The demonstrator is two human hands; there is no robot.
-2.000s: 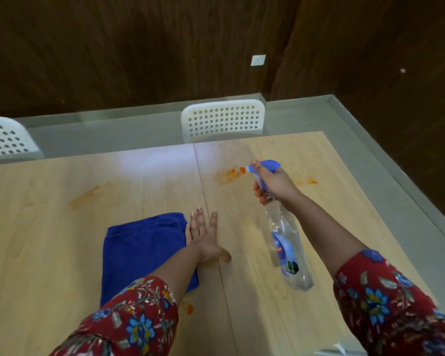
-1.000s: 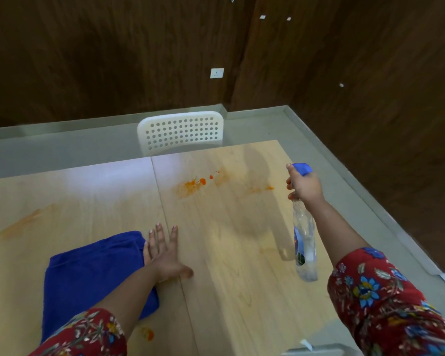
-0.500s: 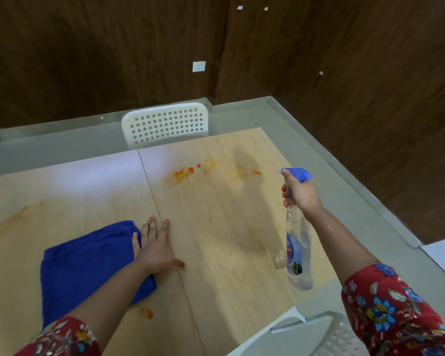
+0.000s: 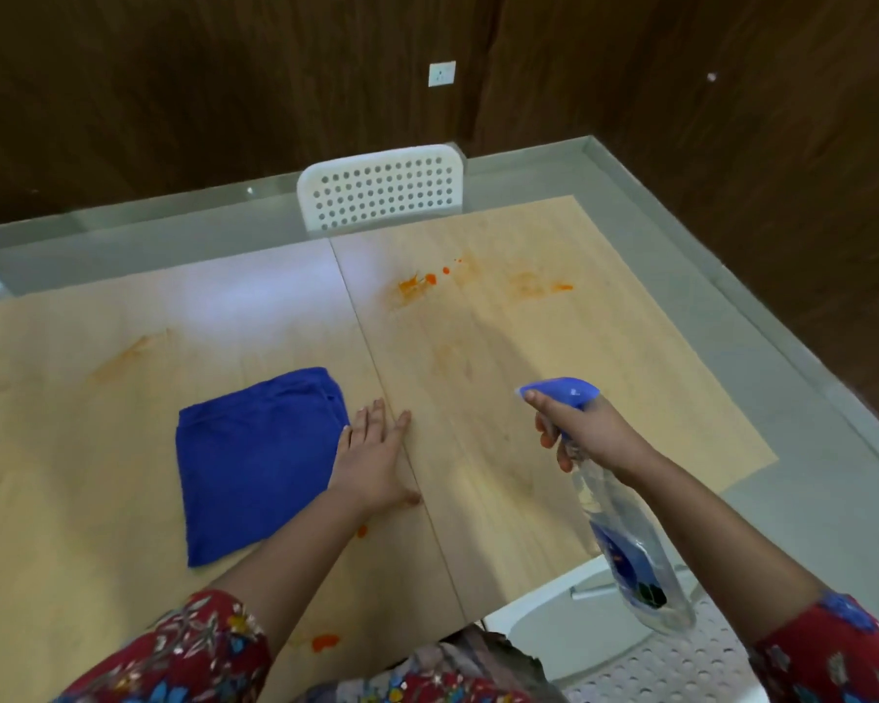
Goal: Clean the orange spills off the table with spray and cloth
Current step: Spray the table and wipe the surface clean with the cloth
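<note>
smooth pale wood table (image 4: 503,398), soft blue cloth (image 4: 255,459), clear plastic bottle (image 4: 630,550).

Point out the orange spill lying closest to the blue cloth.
The small orange spot beside the left forearm, just right of the cloth; the other spills lie farther off.

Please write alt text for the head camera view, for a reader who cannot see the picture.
A person's right hand holds a clear spray bottle above a wooden table with orange spills, while the left hand lies flat beside a folded blue cloth. A white chair stands behind the table.
</note>
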